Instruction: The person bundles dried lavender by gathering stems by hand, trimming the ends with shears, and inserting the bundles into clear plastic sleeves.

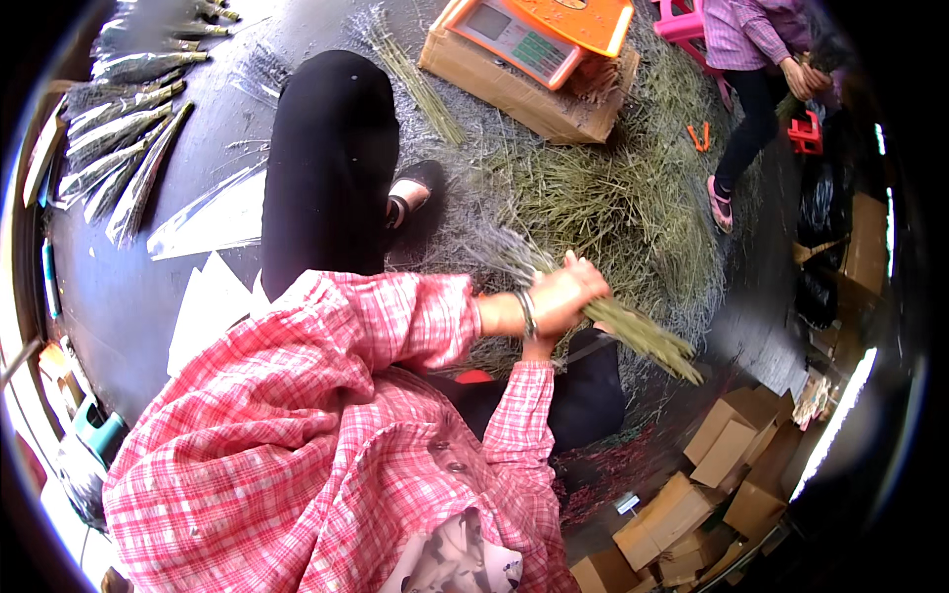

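A bundle of dried lavender-like stems (645, 333) lies across my two hands, with its flower heads toward the upper left and cut ends toward the lower right. My left hand (562, 296), with a metal bracelet at the wrist, is closed around the middle of the bundle. Beneath it, my right hand (539, 347) is mostly hidden by the left; its grip cannot be made out. Just beyond both hands spreads a large heap of loose dried stems (593, 196) on the floor. A smaller loose bunch (419, 85) lies beside the cardboard box.
An orange digital scale (519, 44) stands on a cardboard box (511, 93). Wrapped bundles (141, 126) and clear sleeves (215, 215) lie at left. Another person (752, 44) handles stems at upper right, near orange-handled snips (698, 138). Open cardboard boxes (667, 519) are at lower right.
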Action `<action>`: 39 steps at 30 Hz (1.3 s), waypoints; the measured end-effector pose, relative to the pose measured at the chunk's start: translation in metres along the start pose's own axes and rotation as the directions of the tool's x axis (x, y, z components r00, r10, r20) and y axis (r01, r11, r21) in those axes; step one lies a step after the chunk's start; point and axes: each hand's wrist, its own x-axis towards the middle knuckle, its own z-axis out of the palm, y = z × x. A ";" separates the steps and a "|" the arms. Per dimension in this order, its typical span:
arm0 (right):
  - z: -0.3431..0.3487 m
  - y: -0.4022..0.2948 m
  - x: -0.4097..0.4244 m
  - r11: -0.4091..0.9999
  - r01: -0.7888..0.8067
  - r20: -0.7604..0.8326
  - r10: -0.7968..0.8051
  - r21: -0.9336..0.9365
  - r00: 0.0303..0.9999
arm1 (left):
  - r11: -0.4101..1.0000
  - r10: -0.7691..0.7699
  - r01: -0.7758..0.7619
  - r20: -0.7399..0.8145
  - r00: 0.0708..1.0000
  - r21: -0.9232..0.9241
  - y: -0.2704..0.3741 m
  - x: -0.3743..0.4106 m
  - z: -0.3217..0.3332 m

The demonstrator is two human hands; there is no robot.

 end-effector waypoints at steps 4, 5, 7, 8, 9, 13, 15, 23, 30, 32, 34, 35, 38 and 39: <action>0.012 0.001 0.014 0.997 -0.041 -0.032 0.043 0.064 0.999 | 0.983 0.039 -0.019 0.108 0.993 -0.184 0.040 0.013 -0.015; 0.016 0.001 0.015 0.995 -0.059 -0.031 0.061 0.084 0.998 | 0.978 0.103 -0.079 0.112 0.988 -0.195 0.031 0.016 -0.020; 0.025 -0.001 0.019 0.989 -0.083 -0.022 0.086 0.125 0.996 | 0.955 0.236 -0.209 0.109 0.966 -0.213 0.004 0.023 -0.037; 0.031 -0.002 0.020 0.984 -0.093 -0.008 0.095 0.152 0.995 | 0.967 0.208 -0.184 0.128 0.970 -0.177 -0.019 0.016 -0.037; 0.030 0.001 0.019 0.980 -0.107 -0.016 0.111 0.165 0.994 | 0.975 0.126 -0.089 0.176 0.976 -0.203 -0.039 0.011 -0.030; 0.045 0.002 0.024 0.961 -0.151 -0.020 0.160 0.230 0.987 | 0.969 -0.007 0.054 0.192 0.981 -0.241 -0.063 -0.001 -0.026; 0.050 0.000 0.025 0.949 -0.170 -0.020 0.181 0.265 0.983 | 0.969 0.023 0.016 0.155 0.988 -0.245 -0.066 -0.002 -0.018; 0.032 0.007 0.025 0.895 -0.247 -0.030 0.277 0.370 0.960 | 0.990 0.124 -0.135 0.214 0.969 0.037 -0.036 0.008 -0.030; 0.027 0.014 0.014 0.831 -0.315 -0.034 0.371 0.459 0.928 | 0.996 0.038 -0.021 0.216 0.976 -0.084 -0.038 0.008 -0.023; 0.035 0.013 0.015 0.804 -0.320 -0.029 0.385 0.501 0.922 | 0.992 -0.025 0.052 0.223 0.975 -0.113 -0.065 0.001 -0.021; 0.038 0.014 0.013 0.769 -0.338 -0.024 0.417 0.542 0.909 | 0.989 -0.041 0.067 0.186 0.982 -0.133 -0.073 -0.008 -0.016; 0.038 0.014 0.012 0.749 -0.343 -0.024 0.431 0.568 0.902 | 0.984 -0.066 0.095 0.187 0.980 -0.149 -0.075 -0.011 -0.012; 0.031 0.014 0.011 0.661 -0.350 -0.036 0.496 0.664 0.868 | 0.975 -0.120 0.155 0.208 0.971 -0.161 -0.070 -0.015 -0.005; 0.023 0.015 0.010 0.625 -0.344 -0.047 0.522 0.701 0.852 | 0.981 -0.079 0.122 0.266 0.961 -0.149 -0.060 -0.013 -0.008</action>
